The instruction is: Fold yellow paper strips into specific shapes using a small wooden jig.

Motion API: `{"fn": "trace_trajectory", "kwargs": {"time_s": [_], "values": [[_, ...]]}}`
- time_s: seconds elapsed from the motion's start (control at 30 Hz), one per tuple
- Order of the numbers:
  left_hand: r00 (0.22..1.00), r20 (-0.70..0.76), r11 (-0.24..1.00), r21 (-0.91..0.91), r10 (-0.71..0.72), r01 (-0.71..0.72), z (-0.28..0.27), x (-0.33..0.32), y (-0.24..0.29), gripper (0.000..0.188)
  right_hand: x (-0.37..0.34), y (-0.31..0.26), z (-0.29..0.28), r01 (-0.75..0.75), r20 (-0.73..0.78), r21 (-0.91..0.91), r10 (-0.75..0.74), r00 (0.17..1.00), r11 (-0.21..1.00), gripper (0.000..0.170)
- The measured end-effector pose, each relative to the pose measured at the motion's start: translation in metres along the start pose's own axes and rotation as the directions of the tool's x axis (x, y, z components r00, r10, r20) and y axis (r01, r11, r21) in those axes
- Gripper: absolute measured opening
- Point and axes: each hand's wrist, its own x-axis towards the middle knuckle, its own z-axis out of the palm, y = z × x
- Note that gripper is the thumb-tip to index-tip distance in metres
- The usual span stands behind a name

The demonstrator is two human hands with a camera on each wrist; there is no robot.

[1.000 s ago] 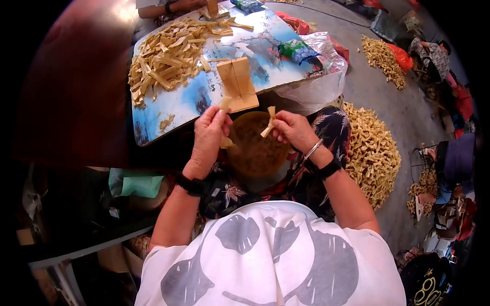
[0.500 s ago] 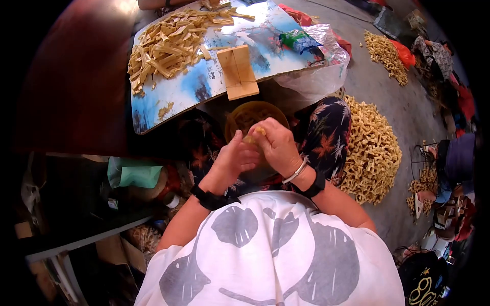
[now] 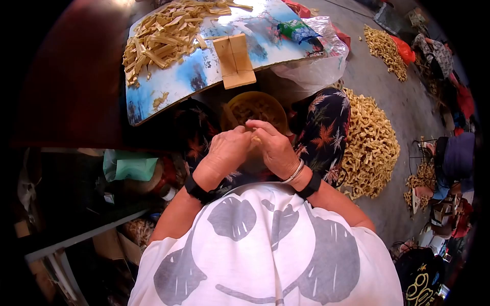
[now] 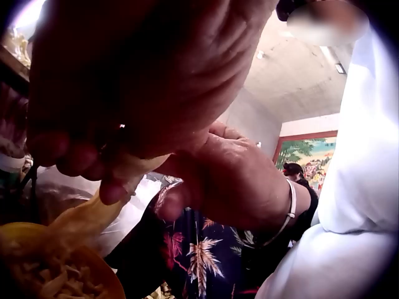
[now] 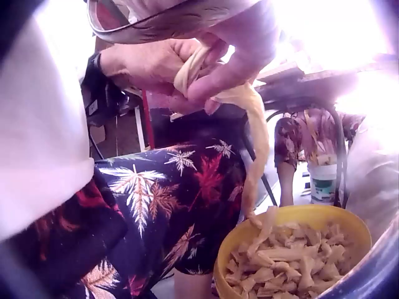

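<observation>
Close together in front of the lap, my left hand [image 3: 224, 150] and right hand [image 3: 275, 150] both grip one pale yellow, soft-looking strip [image 5: 257, 143]. In the right wrist view, part of it loops around at the fingers, and a long twisted tail hangs to the bowl's edge. From the left wrist, the strip [image 4: 93, 215] slants down out of the curled left fingers. Below the hands, a yellow bowl [image 5: 355, 227] holds several knotted pieces. In the head view the fingers mostly hide the loop.
Ahead, a painted tabletop [image 3: 204, 76] carries a heap of flat strips [image 3: 158, 46] and an L-shaped wooden stand [image 3: 234, 53] at its near edge. A large pile of knotted pieces [image 3: 370, 148] lies on the floor at right. A clear plastic bag [image 3: 319, 66] hangs by the table.
A second ago the hands were apart, the left with a strip and the right with a knotted piece. They came together over the lap; now both grip a strip, and the knotted piece is gone from the right hand.
</observation>
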Motion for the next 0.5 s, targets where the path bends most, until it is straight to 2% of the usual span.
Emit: {"fn": "trace_trajectory", "kwargs": {"time_s": [0.03,0.13,0.17,0.2,0.23,0.3,0.37,0.4,0.5], "values": [[0.998,-0.037,0.999,0.025,0.041,-0.04,-0.001,-0.001,-0.003,0.015,0.001,0.001,0.001,-0.013,0.023,0.064,0.012,1.0,0.998,0.014],[0.992,-0.126,0.991,0.133,0.025,-0.009,-0.007,-0.006,0.0,0.02,-0.001,0.008,0.007,-0.172,0.028,0.062,0.171,0.985,0.983,0.011],[0.979,-0.2,0.991,0.133,0.033,-0.006,-0.008,-0.006,0.002,0.021,-0.001,0.009,0.008,-0.385,0.065,0.263,0.382,0.922,0.885,0.01],[0.961,-0.273,0.991,0.132,0.038,-0.002,-0.007,-0.006,0.005,0.022,-0.001,0.009,0.01,-0.562,0.15,0.439,0.56,0.815,0.7,0.01],[0.938,-0.343,0.992,0.128,0.04,0.005,-0.006,-0.005,0.007,0.023,-0.001,0.01,0.012,-0.69,0.273,0.57,0.688,0.672,0.447,0.01],[0.898,-0.428,0.994,0.09,0.097,-0.064,0.001,-0.003,0.007,0.027,0.0,0.022,0.023,-0.666,0.248,0.599,0.688,0.682,0.444,0.015],[0.866,-0.482,0.991,0.053,0.13,-0.119,0.006,-0.002,0.011,0.029,0.003,0.021,0.016,-0.741,0.369,0.577,0.699,0.612,0.344,0.018],[0.853,-0.502,0.989,0.043,0.143,-0.141,0.005,-0.001,0.014,0.029,0.002,0.023,0.017,-0.733,0.29,0.529,0.72,0.63,0.428,0.018],[0.853,-0.512,0.995,0.054,0.098,-0.082,0.015,0.0,0.013,0.026,0.001,0.027,0.021,-0.493,0.046,0.277,0.502,0.864,0.824,0.021]]}}
